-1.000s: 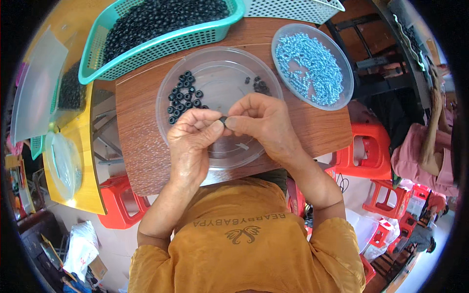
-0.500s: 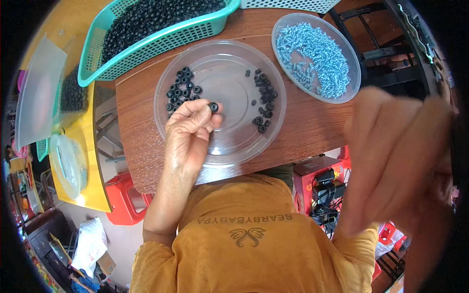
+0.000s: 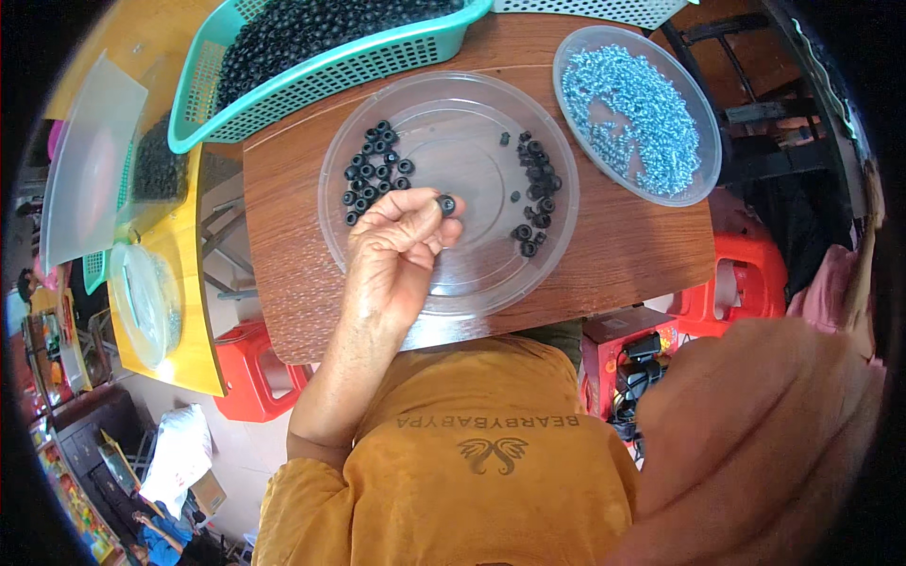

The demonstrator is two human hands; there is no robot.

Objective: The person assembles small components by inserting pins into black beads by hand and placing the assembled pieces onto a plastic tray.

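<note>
My left hand [image 3: 392, 255] rests over a clear round plastic tray [image 3: 472, 294] on a brown wooden table [image 3: 623, 250]. Its fingertips pinch one small black rubber ring [image 3: 445, 204]. On the tray, a cluster of black rings [image 3: 373, 174] lies just beyond this hand, and a second group of black pieces [image 3: 535, 189] lies on the right side. My right hand [image 3: 755, 443] is lifted off the table, close to the camera at the lower right. It is large and blurred, and its fingers cannot be made out.
A clear dish of light blue screws [image 3: 634, 113] stands at the table's right end. A teal basket of black parts [image 3: 321, 57] sits at the back. A yellow table [image 3: 189, 321] with clear lids stands to the left. Red stools [image 3: 250, 368] stand below.
My right hand has left the tray, where both hands worked a black ring together, and risen up close to the camera at the right. My left hand still holds the ring.
</note>
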